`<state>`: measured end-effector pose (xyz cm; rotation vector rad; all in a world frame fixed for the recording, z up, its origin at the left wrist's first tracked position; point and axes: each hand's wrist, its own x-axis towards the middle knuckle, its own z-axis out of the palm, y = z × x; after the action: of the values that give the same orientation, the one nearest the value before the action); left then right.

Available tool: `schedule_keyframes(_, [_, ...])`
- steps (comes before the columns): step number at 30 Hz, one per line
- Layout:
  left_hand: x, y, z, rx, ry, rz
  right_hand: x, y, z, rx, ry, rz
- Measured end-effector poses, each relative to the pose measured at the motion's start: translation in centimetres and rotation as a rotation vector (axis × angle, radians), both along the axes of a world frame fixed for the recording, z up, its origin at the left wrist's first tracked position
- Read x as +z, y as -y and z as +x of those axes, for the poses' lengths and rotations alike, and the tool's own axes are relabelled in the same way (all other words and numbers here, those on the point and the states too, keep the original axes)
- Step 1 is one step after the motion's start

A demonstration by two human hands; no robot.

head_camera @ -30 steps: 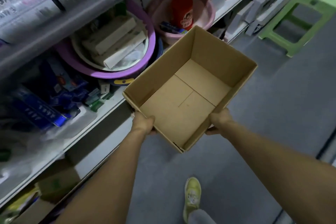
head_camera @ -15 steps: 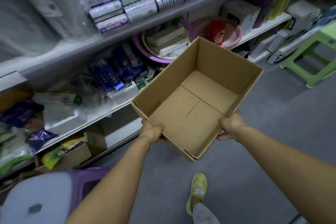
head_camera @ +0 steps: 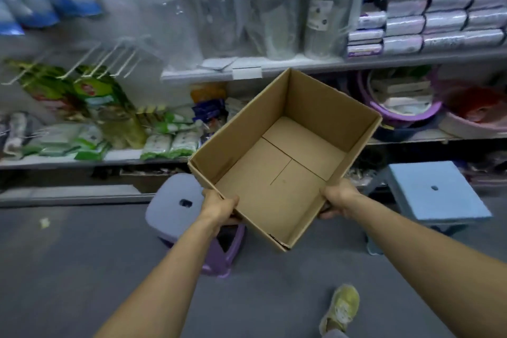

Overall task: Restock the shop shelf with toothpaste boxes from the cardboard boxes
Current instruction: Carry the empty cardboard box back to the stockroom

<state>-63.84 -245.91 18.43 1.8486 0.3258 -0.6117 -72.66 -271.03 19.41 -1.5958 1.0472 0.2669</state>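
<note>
**One open cardboard box (head_camera: 277,181), carried in front of the shop shelf (head_camera: 274,70)**

We hold it clear of the floor, turned corner-on to us. The top is open and only its bare bottom flaps show inside.

Left hand (head_camera: 219,207): grips the near-left wall just under the rim. The fingers curl round the outside of the box and go out of sight beneath it.

Right hand (head_camera: 338,200): grips the near-right wall, with the fingers curled under the bottom edge. We cannot tell where either thumb sits.

Below the box's left side, a purple plastic stool (head_camera: 178,208) stands on the grey floor (head_camera: 82,269), partly hidden by the left hand and the box. A light blue stool (head_camera: 436,195) stands to the right, apart from the box.

The box's far corner overlaps the edge of the upper shelf board. That board carries clear-wrapped canisters (head_camera: 329,14), with stacked silver rolls (head_camera: 439,22) to their right.

On the lower board:
- Green-and-white packs (head_camera: 170,143) lie left of the box.
- A purple basin (head_camera: 408,118) holding pale boxes sits right of it.
- A pink basin (head_camera: 466,129) sits just beside the purple one.

The labels are too blurred to read. A yellow-green shoe (head_camera: 341,307) is on the floor near the bottom edge.
</note>
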Motion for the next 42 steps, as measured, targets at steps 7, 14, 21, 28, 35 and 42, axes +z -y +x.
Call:
schedule_keyframes(7, [0.3,-17.6,-0.7,0.326,0.002,-0.015,1.4,-15.6,8.1,0.323,0.052,-0.009])
schedule_keyframes(14, [0.8,-30.0,-0.7,0.626,0.031,-0.028,3.6,-29.6,15.5,0.637,0.126,-0.030])
schedule_keyframes(21, [2.5,-40.2,2.8,0.909,0.077,-0.089,5.4,-41.7,25.7,0.961,0.124,-0.047])
schedule_keyframes(28, [4.4,-53.5,4.2,1.118,0.139,-0.106,5.8,-60.0,32.6,1.155,0.212,-0.022])
schedule_keyframes(35, [5.6,-72.2,6.6,1.298,0.158,-0.066,6.6,-81.5,37.6,1.321,0.120,-0.008])
schedule_keyframes(42, [8.8,-93.1,11.1,1.356,0.175,0.010,8.4,-103.1,42.8,1.373,0.137,0.079])
